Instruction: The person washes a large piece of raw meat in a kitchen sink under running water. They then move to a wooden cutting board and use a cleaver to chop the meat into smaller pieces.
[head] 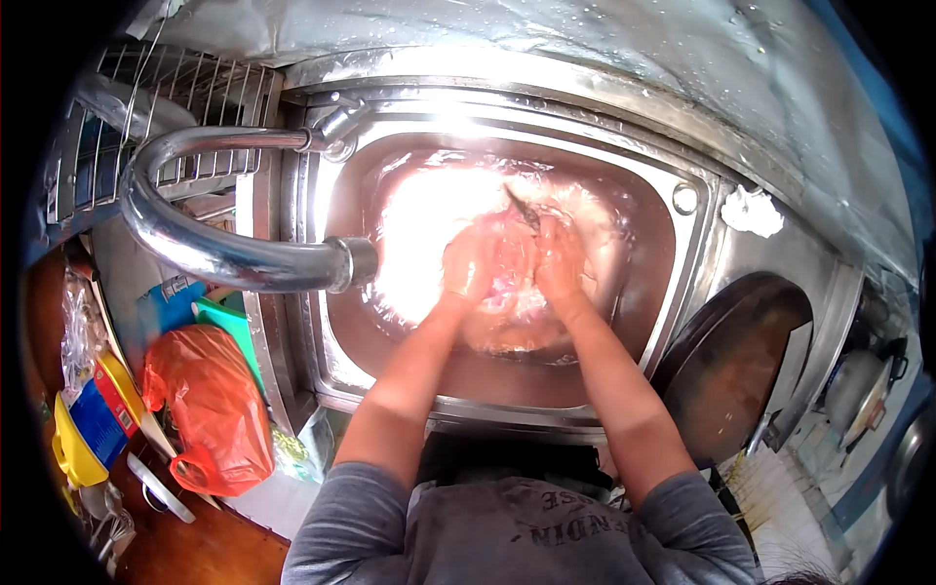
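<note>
Both my hands are down in a metal sink (pixel 621 351), over pinkish water and pale, wet pieces that look like raw meat or fish (pixel 512 333). Glare washes out much of the left of the basin. My left hand (pixel 468 259) rests at the left side of the pinkish mass, fingers curled inward. Opposite it, my right hand (pixel 559 256) touches the mass from the right, its fingers near a dark, narrow, pointed piece (pixel 523 208). Whether either hand grips anything is unclear through glare and water.
A curved chrome faucet (pixel 219 256) reaches over the sink's left edge. Right of the basin stand a thick round cutting board (pixel 731 365) and a cleaver-like blade (pixel 793 365), below a crumpled white item (pixel 752 210). A wire rack (pixel 212 95) and red plastic bag (pixel 212 402) are at left.
</note>
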`<state>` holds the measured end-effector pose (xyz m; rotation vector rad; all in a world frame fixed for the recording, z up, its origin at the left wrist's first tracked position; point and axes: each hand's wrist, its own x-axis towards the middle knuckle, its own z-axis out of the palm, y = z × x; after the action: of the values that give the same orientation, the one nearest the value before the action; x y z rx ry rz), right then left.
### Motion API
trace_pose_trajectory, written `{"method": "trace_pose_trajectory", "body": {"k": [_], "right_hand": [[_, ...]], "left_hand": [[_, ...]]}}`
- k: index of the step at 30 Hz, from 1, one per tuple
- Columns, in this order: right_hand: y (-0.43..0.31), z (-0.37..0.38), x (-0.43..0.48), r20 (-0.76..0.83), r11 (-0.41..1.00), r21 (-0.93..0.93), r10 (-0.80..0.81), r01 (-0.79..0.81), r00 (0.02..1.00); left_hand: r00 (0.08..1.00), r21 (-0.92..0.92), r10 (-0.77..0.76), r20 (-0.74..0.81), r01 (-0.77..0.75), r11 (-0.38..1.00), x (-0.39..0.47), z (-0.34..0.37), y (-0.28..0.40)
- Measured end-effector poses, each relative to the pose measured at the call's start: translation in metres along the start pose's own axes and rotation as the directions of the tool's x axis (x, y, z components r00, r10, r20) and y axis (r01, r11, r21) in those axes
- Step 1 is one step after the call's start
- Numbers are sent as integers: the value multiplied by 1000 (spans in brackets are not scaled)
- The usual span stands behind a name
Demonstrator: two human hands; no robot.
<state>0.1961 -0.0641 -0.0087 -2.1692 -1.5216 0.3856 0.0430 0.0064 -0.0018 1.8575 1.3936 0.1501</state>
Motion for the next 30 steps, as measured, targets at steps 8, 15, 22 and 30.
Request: {"method": "trace_pose_trajectory", "body": {"k": [8, 15, 22, 30], "right_hand": [[-16, -46, -10, 152, 837, 384, 360, -391, 920], [-64, -36, -52, 239, 996, 69, 33, -51, 970], [-44, -53, -21, 507, 964, -56, 251, -259, 825], [-44, -37, -23, 419, 988, 95, 71, -121, 905]], "left_hand": [[847, -938, -505, 165, 293, 185, -25, -14, 44], [747, -927, -648, 151, 333, 169, -28, -3, 42], [802, -940, -596, 36, 230, 252, -34, -3, 28], [889, -911, -453, -64, 133, 391, -35, -5, 12]]}}
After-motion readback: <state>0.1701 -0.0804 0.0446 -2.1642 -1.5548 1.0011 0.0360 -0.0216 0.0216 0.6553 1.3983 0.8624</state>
